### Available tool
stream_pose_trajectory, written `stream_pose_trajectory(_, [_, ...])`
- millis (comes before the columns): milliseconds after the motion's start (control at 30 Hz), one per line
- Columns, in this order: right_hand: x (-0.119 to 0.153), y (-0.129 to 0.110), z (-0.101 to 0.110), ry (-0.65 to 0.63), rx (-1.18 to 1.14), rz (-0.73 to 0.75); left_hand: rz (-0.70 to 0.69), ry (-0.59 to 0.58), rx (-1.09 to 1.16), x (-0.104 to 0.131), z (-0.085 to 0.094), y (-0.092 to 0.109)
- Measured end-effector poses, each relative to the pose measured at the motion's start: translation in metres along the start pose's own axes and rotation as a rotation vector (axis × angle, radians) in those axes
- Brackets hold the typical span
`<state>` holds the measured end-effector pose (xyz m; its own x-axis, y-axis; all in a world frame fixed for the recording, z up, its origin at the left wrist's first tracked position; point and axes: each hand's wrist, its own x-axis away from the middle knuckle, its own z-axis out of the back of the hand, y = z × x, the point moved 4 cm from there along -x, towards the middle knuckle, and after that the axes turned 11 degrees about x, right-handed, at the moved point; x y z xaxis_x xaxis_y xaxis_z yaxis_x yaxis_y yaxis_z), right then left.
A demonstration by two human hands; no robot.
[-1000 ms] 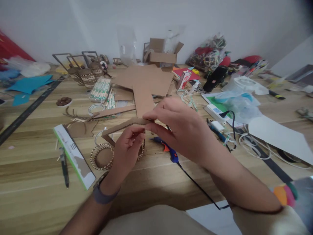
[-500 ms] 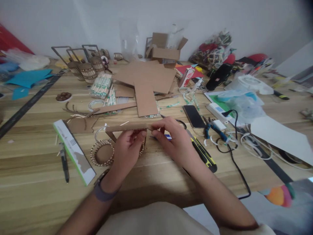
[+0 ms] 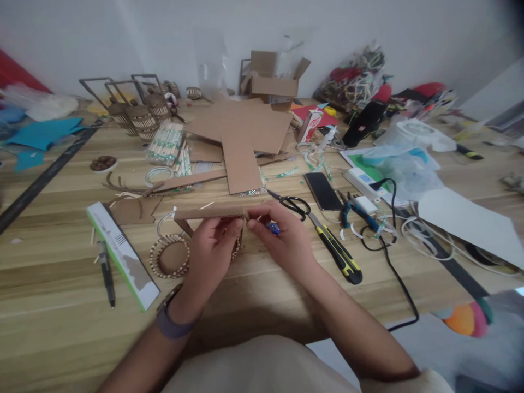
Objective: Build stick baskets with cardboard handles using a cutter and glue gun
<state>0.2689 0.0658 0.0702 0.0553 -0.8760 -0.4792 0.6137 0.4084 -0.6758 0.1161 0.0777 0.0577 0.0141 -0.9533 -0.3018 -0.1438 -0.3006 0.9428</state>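
Observation:
A cardboard frame (image 3: pixel 196 213) made of narrow strips is pinched between the thumb and fingers of my left hand (image 3: pixel 213 248). At the frame's right corner, the thumb and forefinger of my right hand (image 3: pixel 282 232) press together on its end. Whether a small piece lies between those fingertips is too small to tell. Beside my left hand, a round ring with a beaded-looking edge (image 3: pixel 170 255) rests on the table, and a similar edge shows partly behind that hand. A blue object (image 3: pixel 273 227) is visible by my right fingers.
Scissors (image 3: pixel 292 203), a yellow-black cutter (image 3: pixel 338 254) and a phone (image 3: pixel 322 191) lie to the right. A white-green box (image 3: pixel 123 256) and a pen (image 3: pixel 106 273) are at the left. Cardboard sheets (image 3: pixel 243 142) lie ahead, with blue-handled pliers (image 3: pixel 364 218) and cables farther right.
My right hand has shifted slightly left, closer to the frame's corner. More of the scissors and the blue object now shows. The whole view has moved a little.

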Motion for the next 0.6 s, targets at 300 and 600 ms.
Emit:
stream_pose_trajectory(300, [0.0022, -0.0027, -0.0051, 0.009, -0.075, 0.005, 0.005, 0.005, 0.012, 0.0002, -0.0005, 0.0005])
stream_pose_trajectory(600, [0.0034, 0.0005, -0.0094, 0.054, -0.086, -0.008, 0.019, 0.008, 0.044, 0.0001, -0.001, -0.0011])
